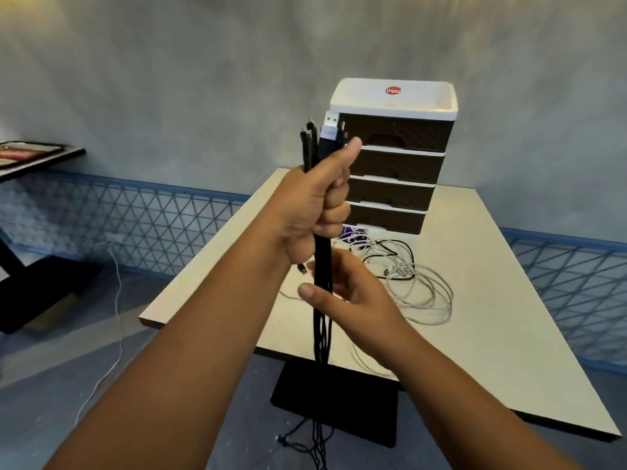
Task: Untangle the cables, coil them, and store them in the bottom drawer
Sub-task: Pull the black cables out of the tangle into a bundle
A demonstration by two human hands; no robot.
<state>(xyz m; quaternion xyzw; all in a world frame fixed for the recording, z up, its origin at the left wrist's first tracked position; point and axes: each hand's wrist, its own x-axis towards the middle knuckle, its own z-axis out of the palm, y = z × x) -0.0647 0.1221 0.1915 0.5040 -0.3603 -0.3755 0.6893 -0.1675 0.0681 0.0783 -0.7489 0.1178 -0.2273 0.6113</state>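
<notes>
We hold a bundle of black cables (322,266) upright in front of us, above the near edge of the desk (475,300). Our left hand (312,205) grips the bundle in a full fist, the fingers (336,212) curled tight around it and the thumb (342,154) lying up along the plugs. Several connector ends, among them a USB plug (330,122), stick out above the fist. Below it the black cables hang straight down past the desk edge and reach the floor (169,334), where their lower lengths lie loose.

Our right hand (342,293) sits just below the left on the same bundle. Its fingers are only loosely curved, half open, with the thumb (312,293) on the near side of the strands and the other fingers behind them; we cannot tell whether they press the cables or merely touch them.

On the desk, beyond our hands, lies a tangle of white cables (417,290) with a thin black one threaded through it, and one white loop drops over the near edge. Behind the tangle stands a drawer unit (393,164) with a white top and four brown drawers, all closed; the bottom drawer (390,217) is just beside the tangle. A small purple packet (349,232) lies at its foot.
</notes>
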